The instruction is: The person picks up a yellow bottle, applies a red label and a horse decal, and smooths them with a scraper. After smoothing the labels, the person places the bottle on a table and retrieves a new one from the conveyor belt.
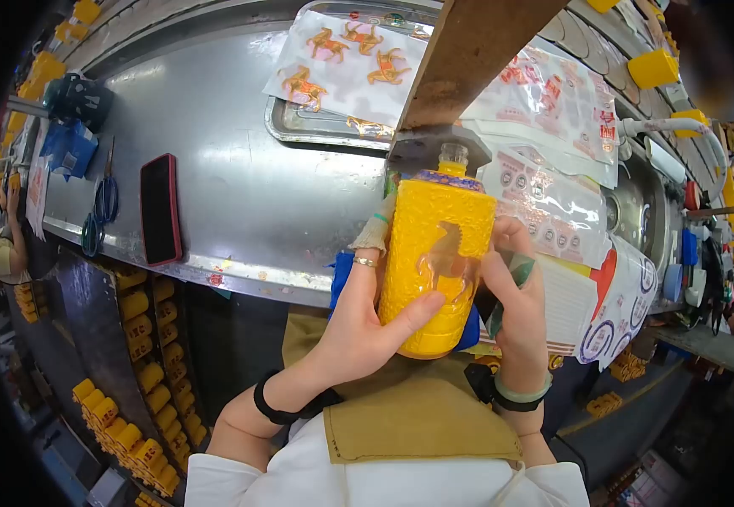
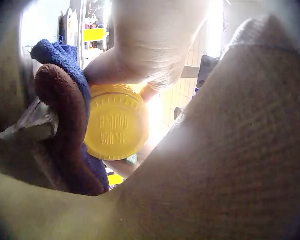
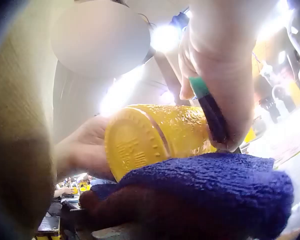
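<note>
A yellow embossed glass bottle (image 1: 439,228) with a bare clear neck stands tilted before the person, a brown-gold horse decal (image 1: 449,258) on its front. My left hand (image 1: 358,325) grips it round its left side, thumb across the lower front; a ring and a whitish finger cover show on its fingers. My right hand (image 1: 519,304) is at the right side, thumb beside the decal, fingers curled round a flat green-and-black piece (image 3: 210,110). In the left wrist view the bottle's base (image 2: 116,127) shows raised lettering. A blue towel (image 3: 215,187) lies under the bottle.
A brown post (image 1: 460,68) rises just behind the bottle. On the metal bench (image 1: 223,110) lie a phone (image 1: 160,209), blue-handled scissors (image 1: 105,198) and a tray (image 1: 278,122) with a horse-decal sheet (image 1: 350,63). Printed sheets (image 1: 544,194) spread to the right, beside a sink (image 1: 637,198).
</note>
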{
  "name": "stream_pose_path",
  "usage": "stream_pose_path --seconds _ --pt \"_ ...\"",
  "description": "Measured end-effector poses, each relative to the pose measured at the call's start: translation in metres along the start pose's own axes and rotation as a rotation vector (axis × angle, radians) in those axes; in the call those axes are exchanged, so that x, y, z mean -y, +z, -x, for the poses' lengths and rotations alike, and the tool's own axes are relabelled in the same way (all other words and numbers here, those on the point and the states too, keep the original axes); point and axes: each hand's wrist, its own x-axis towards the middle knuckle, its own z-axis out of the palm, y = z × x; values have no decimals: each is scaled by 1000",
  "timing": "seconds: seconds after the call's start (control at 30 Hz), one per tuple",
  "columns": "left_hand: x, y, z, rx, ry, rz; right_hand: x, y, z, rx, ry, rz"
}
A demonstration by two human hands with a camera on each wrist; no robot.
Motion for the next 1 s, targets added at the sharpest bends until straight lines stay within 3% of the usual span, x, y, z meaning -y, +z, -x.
stream_pose_path --seconds 0.17,0.3,0.4,0.43,0.5,0.63,0.7,0.77,0.83,0.87,0.9,0.97,1.0 --pt "-1 1 0 -14 18 -29 13 -14 -6 48 -55 104" --pt "0 2 0 -19 24 -19 39 -11 -14 -93 -287 319" --pt "0 2 0 -23 37 -25 60 -5 -23 -94 -676 701" --pt "1 1 0 -17 46 -52 68 -1 -24 -92 -677 703" --pt "2 1 0 -12 55 -79 88 11 -22 65 -878 1154" --pt "-1 4 1 -23 44 -44 94 37 -19 275 -888 1243" --pt "-2 5 2 -25 25 -16 87 45 -16 432 -774 1238" --pt "-1 3 2 -14 6 -28 84 43 -24 338 -778 1277" --pt "-3 3 2 -4 2 -46 85 34 -42 82 -1094 1303" --pt "-4 3 1 -4 4 -64 86 33 -38 4 -1097 1280" --pt "-5 3 0 4 0 -70 84 28 -36 -7 -1095 1278" --pt "-4 3 1 -47 -39 52 76 14 -30 128 -1307 1319" --pt "2 0 3 -41 -45 47 80 18 -14 222 -1218 1353"
